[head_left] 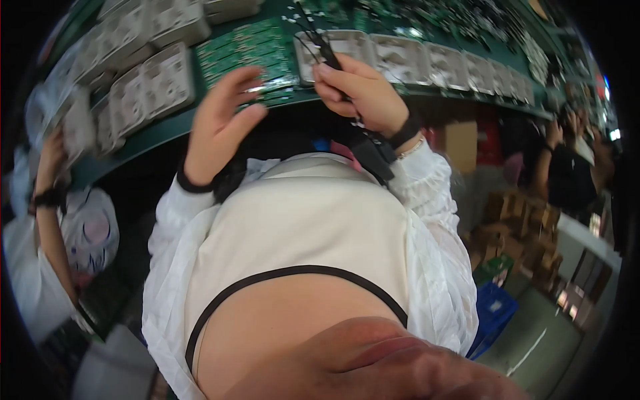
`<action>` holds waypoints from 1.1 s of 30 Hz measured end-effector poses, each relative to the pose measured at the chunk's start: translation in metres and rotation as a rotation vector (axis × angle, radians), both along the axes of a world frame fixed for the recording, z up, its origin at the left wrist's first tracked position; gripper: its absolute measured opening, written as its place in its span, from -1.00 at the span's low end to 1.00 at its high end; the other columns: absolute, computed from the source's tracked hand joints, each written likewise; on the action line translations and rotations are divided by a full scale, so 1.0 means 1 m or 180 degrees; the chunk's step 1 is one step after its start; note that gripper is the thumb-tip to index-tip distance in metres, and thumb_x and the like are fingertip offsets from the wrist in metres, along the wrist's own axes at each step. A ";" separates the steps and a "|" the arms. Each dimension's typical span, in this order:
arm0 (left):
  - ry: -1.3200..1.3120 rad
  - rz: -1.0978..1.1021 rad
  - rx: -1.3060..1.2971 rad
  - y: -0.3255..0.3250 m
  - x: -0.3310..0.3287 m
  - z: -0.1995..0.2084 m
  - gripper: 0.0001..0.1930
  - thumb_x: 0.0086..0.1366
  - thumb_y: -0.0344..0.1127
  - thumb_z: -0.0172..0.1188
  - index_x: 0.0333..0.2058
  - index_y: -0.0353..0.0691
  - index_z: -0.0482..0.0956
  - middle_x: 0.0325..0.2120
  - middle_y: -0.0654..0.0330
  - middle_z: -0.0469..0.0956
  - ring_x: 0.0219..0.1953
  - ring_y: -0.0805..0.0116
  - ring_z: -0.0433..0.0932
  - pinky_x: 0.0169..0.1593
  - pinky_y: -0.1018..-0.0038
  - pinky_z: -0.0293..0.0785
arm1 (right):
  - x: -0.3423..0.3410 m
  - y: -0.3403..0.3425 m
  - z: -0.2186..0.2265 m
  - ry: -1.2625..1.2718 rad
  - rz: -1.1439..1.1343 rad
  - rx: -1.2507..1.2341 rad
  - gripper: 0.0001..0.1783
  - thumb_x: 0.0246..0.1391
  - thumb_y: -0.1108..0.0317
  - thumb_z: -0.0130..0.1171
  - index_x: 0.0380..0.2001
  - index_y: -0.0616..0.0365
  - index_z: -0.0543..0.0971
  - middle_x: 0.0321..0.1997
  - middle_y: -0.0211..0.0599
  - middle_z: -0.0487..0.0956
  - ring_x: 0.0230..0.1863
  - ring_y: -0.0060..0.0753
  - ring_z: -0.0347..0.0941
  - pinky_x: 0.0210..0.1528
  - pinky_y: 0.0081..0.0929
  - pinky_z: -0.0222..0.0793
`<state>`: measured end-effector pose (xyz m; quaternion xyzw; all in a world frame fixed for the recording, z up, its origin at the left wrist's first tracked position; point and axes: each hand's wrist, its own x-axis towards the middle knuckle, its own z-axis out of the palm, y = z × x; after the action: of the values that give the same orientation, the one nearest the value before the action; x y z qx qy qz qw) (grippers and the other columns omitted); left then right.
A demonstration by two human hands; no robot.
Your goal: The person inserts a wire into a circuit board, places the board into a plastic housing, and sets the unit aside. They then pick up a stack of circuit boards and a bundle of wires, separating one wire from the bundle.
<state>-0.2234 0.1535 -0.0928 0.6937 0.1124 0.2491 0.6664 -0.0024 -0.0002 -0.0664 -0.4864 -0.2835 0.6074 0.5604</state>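
My right hand (368, 95) is closed around a bundle of thin black cables (323, 44). White connectors show at the cables' upper ends, and their lower part hangs below my fist. To the left, my left hand (221, 127) is raised at the bench edge, slightly blurred, with thumb and fingers apart and nothing visible in it. Just beyond it lie rows of green circuit boards (240, 48) on the bench. A grey moulded tray (346, 45) sits right behind the cables, partly hidden by them and my right hand.
More grey trays (168, 79) stand at the left, and another row of trays (445, 65) runs rightward along the green bench (143, 141). Dark cables (447, 20) are heaped behind. A co-worker's hand (52, 152) touches a tray at far left. Cardboard boxes (513, 223) and a blue bin (493, 313) stand at right.
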 end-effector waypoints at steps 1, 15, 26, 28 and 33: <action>-0.0094 -0.0244 -0.0272 -0.002 0.010 -0.003 -0.48 0.38 -0.44 0.20 0.28 -0.34 0.33 0.14 0.10 0.47 0.03 0.33 0.50 0.15 0.39 0.44 | -0.004 0.009 0.001 0.0356 0.0163 -0.0005 -0.83 0.41 0.25 0.03 -0.14 0.11 0.49 -0.47 -0.55 0.40 -0.57 -0.80 0.17 -0.59 -0.80 -0.03; 0.0121 -0.0599 -0.1893 0.000 0.050 -0.003 -0.55 0.59 -0.08 -0.13 0.08 -0.33 0.57 0.08 0.07 0.60 -0.32 0.61 0.53 -0.31 0.64 0.42 | -0.026 0.032 -0.016 -0.0316 0.0695 -0.0030 -0.74 0.39 0.30 0.04 -0.01 0.24 0.51 -0.31 -0.36 0.55 -0.47 -0.66 0.39 -0.48 -0.68 0.29; -0.0778 -0.0308 -0.2949 0.000 0.060 -0.010 -0.69 0.60 -0.11 -0.13 -0.09 -0.23 0.47 -0.25 0.17 0.61 -0.22 0.31 0.60 -0.12 0.32 0.57 | -0.033 0.025 -0.014 -0.0073 -0.0570 0.0232 -0.50 0.33 0.30 0.17 0.21 0.25 0.29 -0.17 -0.26 0.56 -0.21 -0.42 0.57 -0.24 -0.50 0.54; -0.0810 0.0103 -0.3145 -0.003 0.062 -0.005 -0.72 0.59 -0.14 -0.12 -0.11 -0.22 0.45 -0.42 0.28 0.47 -0.25 0.38 0.57 -0.06 0.30 0.56 | -0.025 0.020 -0.004 -0.0072 -0.0286 0.0090 -0.54 0.32 0.30 0.18 0.18 0.23 0.32 -0.16 -0.28 0.55 -0.22 -0.42 0.57 -0.24 -0.49 0.53; -0.1104 -0.0211 -0.3838 0.009 0.058 -0.008 -0.78 0.60 -0.21 -0.12 -0.12 -0.22 0.42 -0.58 0.43 0.24 -0.42 0.57 0.42 -0.09 0.45 0.48 | 0.006 0.000 -0.018 -0.2742 -0.0899 0.0674 -0.54 0.28 0.27 0.23 0.13 0.24 0.36 -0.08 -0.22 0.57 -0.16 -0.31 0.58 -0.17 -0.42 0.50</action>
<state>-0.1655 0.1622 -0.1010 0.1485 0.1018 0.2301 0.9564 0.0040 0.0002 -0.0845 -0.6684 -0.4818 0.2355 0.5154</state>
